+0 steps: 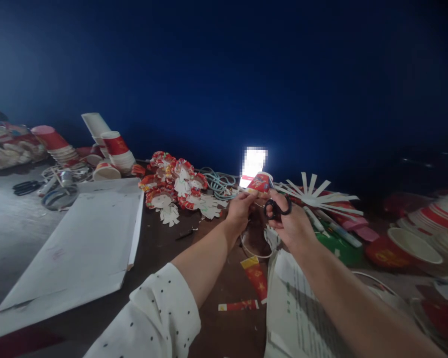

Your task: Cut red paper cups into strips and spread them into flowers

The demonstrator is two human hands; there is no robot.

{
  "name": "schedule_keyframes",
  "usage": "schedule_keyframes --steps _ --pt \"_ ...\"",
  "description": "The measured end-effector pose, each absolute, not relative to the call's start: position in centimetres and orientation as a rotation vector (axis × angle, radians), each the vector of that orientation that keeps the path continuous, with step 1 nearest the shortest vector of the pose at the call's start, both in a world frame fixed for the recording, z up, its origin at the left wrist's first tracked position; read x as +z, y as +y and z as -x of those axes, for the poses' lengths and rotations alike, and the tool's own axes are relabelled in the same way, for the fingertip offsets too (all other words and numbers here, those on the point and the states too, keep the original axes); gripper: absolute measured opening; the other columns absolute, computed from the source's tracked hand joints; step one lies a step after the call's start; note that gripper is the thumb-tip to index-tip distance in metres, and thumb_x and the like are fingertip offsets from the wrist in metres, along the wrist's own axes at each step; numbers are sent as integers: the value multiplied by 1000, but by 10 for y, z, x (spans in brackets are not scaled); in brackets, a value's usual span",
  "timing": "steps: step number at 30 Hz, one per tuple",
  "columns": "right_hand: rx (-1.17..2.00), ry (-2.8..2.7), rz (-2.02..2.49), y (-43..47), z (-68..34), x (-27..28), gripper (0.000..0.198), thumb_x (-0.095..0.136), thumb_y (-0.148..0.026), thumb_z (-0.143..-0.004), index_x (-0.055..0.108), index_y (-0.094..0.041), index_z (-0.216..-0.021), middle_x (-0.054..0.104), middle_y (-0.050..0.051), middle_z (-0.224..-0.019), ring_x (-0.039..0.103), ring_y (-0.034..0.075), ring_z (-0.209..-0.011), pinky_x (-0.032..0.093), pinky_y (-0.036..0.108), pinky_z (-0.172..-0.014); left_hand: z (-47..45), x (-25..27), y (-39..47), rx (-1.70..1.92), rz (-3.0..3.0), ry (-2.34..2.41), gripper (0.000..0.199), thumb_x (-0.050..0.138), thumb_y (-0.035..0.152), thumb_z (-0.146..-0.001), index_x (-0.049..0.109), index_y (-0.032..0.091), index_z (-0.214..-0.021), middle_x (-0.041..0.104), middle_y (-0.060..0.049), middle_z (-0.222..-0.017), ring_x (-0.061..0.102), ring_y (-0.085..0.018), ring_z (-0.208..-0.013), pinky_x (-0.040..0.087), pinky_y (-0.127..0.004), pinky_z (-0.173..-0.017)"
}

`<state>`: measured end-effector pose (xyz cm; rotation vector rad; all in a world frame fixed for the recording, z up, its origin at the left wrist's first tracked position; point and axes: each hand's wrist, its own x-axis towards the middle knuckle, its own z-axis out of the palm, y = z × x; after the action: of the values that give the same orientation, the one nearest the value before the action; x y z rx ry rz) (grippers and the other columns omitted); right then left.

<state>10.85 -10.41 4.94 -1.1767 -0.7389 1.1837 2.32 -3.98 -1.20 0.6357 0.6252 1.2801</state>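
Note:
My left hand [239, 211] is closed on a red printed paper cup [260, 182], pinching it near its lower edge. In my right hand [291, 223] is a pair of scissors, its black handle loops [285, 206] around the thumb and fingers. The scissor blades are hidden, so I cannot tell whether they touch the cup. Below my hands, a curved red paper strip [256, 279] and a straight red strip [239, 305] lie on the dark table [212, 328]. Just right of the scissors is a white cup cut into spread strips [312, 198].
Red-and-white paper figures [179, 184] are heaped left of centre. Stacked cups [116, 153] and a large white board [78, 248] are further left. A bright screen [254, 161] stands behind the cup. Printed papers [294, 303], a green lid [339, 247] and more cups [414, 246] are right.

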Motion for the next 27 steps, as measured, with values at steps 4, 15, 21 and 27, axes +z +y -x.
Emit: schedule_keyframes --steps 4,15,21,27 --pt "1091 -829 1243 -100 -112 37 38 75 -51 -63 65 -16 -73 55 -1 -54 44 8 -42 23 19 -34 -23 -12 -38 1304 -641 633 27 78 30 -63 56 13 -63 54 3 -58 43 -4 -50 31 -18 -50" --pt "794 -1214 1360 -96 -122 16 43 70 -59 -67 66 -16 -69 60 1 -55 52 14 -50 40 25 -49 -24 -9 -39 1285 -560 550 32 80 30 -60 52 15 -63 55 4 -56 50 -7 -49 36 -20 -51" --pt "602 -1358 1408 -102 -121 26 42 68 -58 -70 65 -16 -62 56 -1 -53 48 12 -52 36 23 -49 -24 -8 -40 1246 -576 527 32 80 32 -60 54 15 -68 58 2 -60 54 -8 -52 40 -21 -54" --pt "753 -1220 1342 -100 -120 22 41 68 -57 -70 64 -17 -64 59 0 -54 51 12 -49 39 24 -48 -24 -13 -39 1215 -637 486 35 80 36 -61 54 15 -72 57 3 -60 51 -7 -48 37 -20 -48"
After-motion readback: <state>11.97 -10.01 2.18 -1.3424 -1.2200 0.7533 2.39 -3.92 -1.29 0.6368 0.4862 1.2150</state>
